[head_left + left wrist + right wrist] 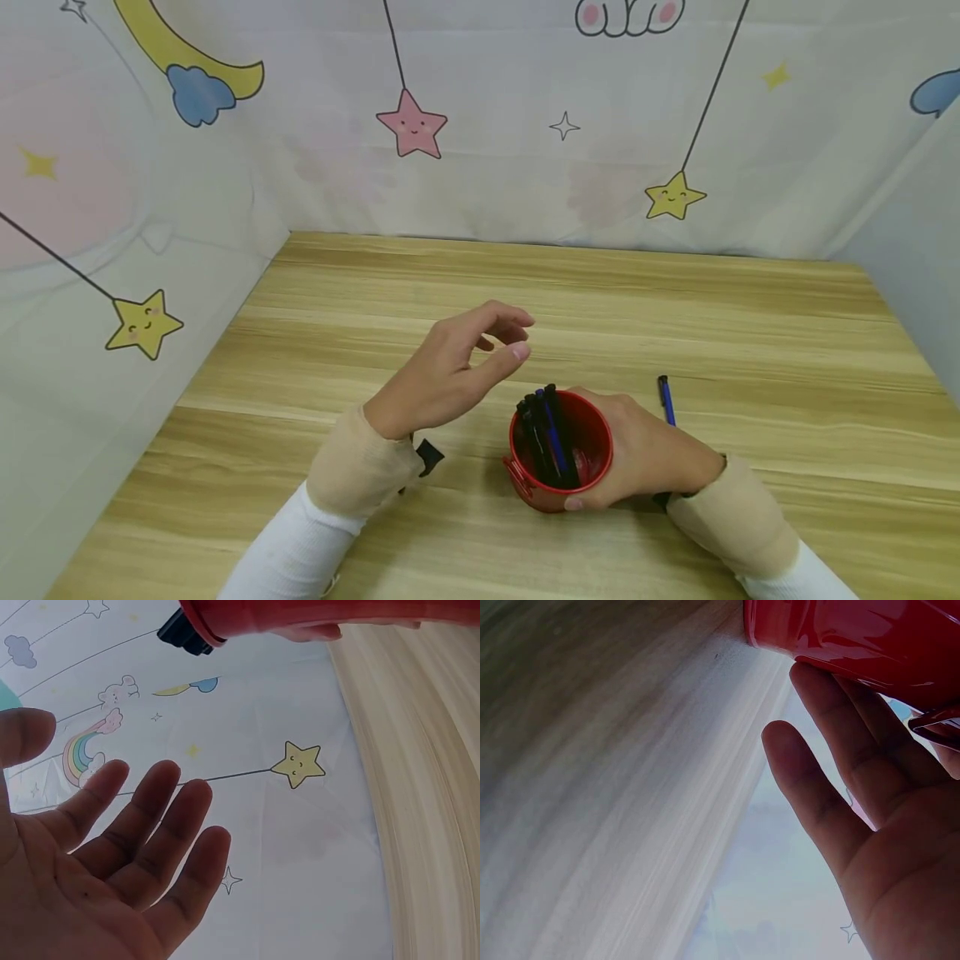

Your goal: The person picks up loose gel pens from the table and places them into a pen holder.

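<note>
A red pail (pixel 546 501) with a small side handle (pixel 517 477) stands near the front middle of the table, tipped slightly. Several black and blue pens (pixel 553 437) lean inside it against the left wall. My right hand (pixel 639 450) grips the pail from its right side, thumb at the front and fingers around the back. In the right wrist view, fingertips touch the glossy red wall, while one finger stands apart from it. Up and left of the pail, my left hand (pixel 457 367) hovers with relaxed, slightly bent fingers and holds nothing.
A blue pen (pixel 667 402) with a black end lies on the wooden table (pixel 795 358), just beyond my right wrist, which partly hides it. White cloth walls (pixel 495 200) printed with stars enclose the table at the back and both sides.
</note>
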Demonstrator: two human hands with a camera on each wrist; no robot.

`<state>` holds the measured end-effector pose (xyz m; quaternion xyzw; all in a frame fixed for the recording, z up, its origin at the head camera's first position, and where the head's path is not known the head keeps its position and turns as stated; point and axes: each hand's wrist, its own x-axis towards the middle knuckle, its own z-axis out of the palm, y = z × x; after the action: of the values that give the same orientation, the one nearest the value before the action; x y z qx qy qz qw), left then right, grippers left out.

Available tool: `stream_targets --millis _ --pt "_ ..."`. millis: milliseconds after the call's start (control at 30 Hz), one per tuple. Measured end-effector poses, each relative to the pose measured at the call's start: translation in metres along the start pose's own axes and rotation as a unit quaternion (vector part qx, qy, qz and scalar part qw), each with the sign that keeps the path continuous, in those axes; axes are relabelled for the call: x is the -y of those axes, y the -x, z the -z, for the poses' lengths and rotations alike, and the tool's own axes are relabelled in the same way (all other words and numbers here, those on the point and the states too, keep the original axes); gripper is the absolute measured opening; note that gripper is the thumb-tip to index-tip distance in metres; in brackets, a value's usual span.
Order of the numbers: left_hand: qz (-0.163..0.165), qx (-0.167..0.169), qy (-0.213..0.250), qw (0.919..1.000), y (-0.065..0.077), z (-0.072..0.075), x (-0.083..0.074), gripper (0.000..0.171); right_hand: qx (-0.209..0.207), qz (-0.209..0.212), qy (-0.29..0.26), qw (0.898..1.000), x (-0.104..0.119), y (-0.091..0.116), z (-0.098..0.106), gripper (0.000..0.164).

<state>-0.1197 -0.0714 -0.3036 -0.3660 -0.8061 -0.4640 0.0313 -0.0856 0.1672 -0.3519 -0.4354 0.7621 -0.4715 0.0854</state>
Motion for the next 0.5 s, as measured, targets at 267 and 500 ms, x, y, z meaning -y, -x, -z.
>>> stream_targets --millis 267,500 --pt "0.045 0.012 -0.057 0.9973 0.0029 0.0001 0.0129 0.038 -0.004 0.011 0.006 1.000 -0.0009 0.0002 -0.0016 0.075" --pt "0.103 0.027 -0.093 0.9900 0.0049 -0.0004 0.0152 0.045 -0.006 0.010 0.015 1.000 -0.0018 0.0007 -0.0022 0.075"
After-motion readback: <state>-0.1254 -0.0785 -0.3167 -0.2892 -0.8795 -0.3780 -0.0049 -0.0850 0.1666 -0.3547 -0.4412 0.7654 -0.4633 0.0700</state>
